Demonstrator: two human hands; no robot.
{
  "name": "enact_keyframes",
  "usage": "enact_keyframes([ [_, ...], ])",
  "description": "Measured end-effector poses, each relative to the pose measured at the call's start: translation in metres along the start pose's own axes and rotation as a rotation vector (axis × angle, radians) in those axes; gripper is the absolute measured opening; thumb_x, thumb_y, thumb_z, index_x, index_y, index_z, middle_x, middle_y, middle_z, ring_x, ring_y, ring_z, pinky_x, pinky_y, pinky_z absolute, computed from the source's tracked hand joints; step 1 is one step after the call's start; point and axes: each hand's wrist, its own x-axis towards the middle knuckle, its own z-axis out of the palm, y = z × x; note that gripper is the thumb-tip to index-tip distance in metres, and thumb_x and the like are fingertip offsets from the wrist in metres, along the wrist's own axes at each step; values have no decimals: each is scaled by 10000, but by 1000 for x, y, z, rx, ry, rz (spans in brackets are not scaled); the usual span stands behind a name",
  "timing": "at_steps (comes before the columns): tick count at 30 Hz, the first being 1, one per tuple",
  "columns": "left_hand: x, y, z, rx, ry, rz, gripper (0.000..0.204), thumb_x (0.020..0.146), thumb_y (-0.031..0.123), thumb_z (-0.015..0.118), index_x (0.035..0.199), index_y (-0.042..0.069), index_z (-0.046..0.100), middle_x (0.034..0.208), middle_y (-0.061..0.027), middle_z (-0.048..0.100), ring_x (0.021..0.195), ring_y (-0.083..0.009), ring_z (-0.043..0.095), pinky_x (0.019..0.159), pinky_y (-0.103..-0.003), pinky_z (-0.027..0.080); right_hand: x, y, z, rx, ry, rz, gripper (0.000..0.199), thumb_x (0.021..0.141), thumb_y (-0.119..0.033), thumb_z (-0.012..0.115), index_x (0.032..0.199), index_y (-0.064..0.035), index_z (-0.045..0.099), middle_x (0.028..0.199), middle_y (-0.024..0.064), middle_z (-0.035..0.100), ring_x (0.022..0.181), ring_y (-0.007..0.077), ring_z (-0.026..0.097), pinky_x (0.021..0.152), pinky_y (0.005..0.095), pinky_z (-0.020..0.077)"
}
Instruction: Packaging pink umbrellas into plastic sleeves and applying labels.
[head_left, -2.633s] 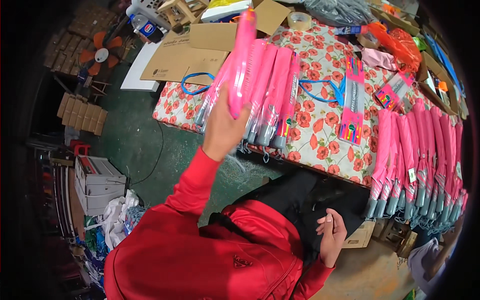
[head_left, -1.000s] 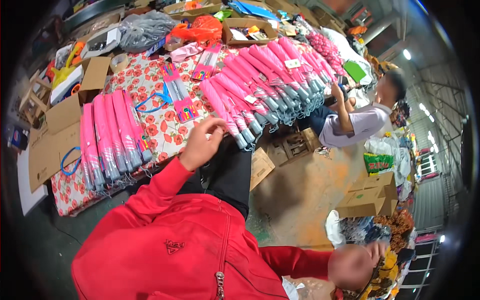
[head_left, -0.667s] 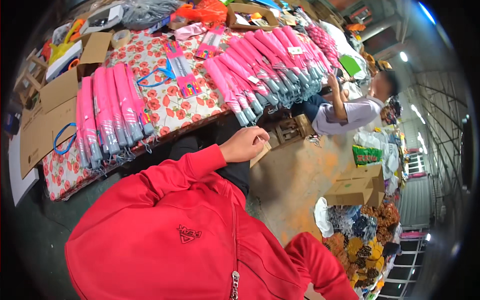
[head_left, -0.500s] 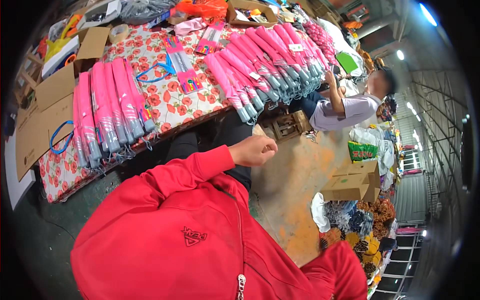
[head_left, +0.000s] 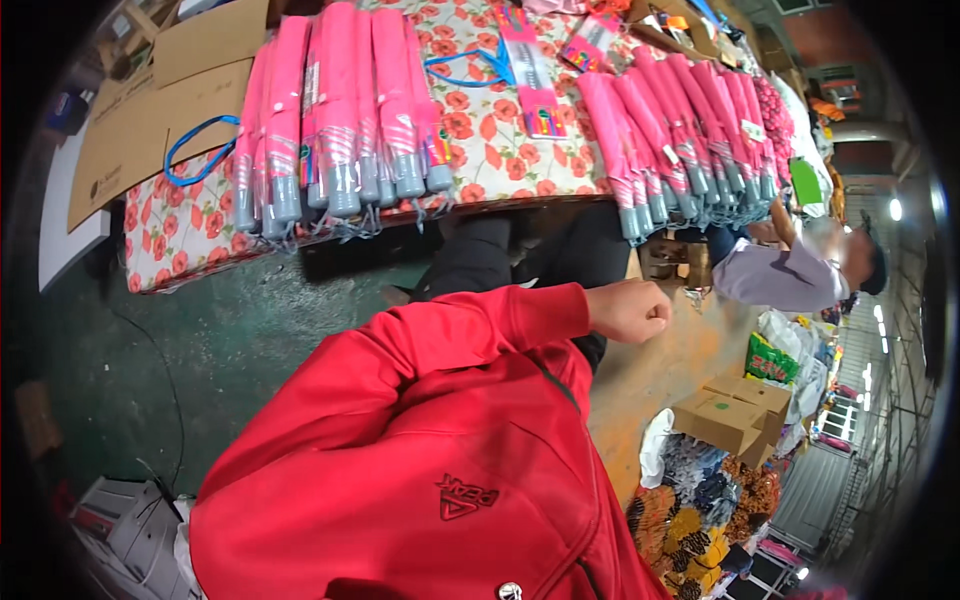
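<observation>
My left hand (head_left: 630, 311) is curled into a fist, with nothing showing in it. It hangs in front of my body, over my lap and apart from the table. My right hand is out of view. Nearest to the fist, on the table's right part, lies a row of pink folding umbrellas (head_left: 680, 130) with grey handles toward me. Another group of pink umbrellas (head_left: 340, 110) in clear sleeves lies at the left, handles over the near edge. Between the groups are a flat pack of colourful stationery (head_left: 530, 75) and a blue strap (head_left: 485, 70).
A table (head_left: 180, 225) with a poppy-patterned cloth spans the far side. Cardboard (head_left: 160, 110) stands at its left end. A co-worker (head_left: 785, 270) sits at the right. Beyond my right side are an open carton (head_left: 725, 415) and heaped goods (head_left: 700, 540). A grey case (head_left: 125, 530) is at lower left.
The view has swung left, so table and umbrellas sit further right and higher in the picture. My left hand stays curled. My right sleeve has mostly left the view.
</observation>
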Motion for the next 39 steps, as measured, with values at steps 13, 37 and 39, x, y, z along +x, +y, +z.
enact_keyframes([
  [13, -23, 12, 17, -147, -102, -42, 177, 866, 140, 557, 809, 7, 657, 705, -82, 673, 603, -292, 569, 599, -385, 463, 3, 30, 12, -202, -50, 184, 381, 954, -183, 497, 1277, 16, 532, 1018, 112, 632, 657, 188, 540, 637, 404, 461],
  [37, -37, -13, -7, -142, 85, -177, 172, 858, 135, 568, 777, 7, 648, 661, -80, 657, 565, -298, 572, 584, -388, 464, 42, 175, -49, -314, -164, 628, 435, 960, -319, 532, 1244, 7, 582, 1015, 116, 672, 715, 241, 576, 723, 496, 476],
  [39, -35, -15, -6, -151, 75, -218, 170, 857, 136, 569, 787, 7, 657, 674, -85, 662, 573, -300, 575, 588, -393, 468, 41, 190, -57, -321, -164, 648, 442, 960, -331, 535, 1241, 6, 586, 1014, 117, 675, 720, 245, 579, 730, 503, 477],
])
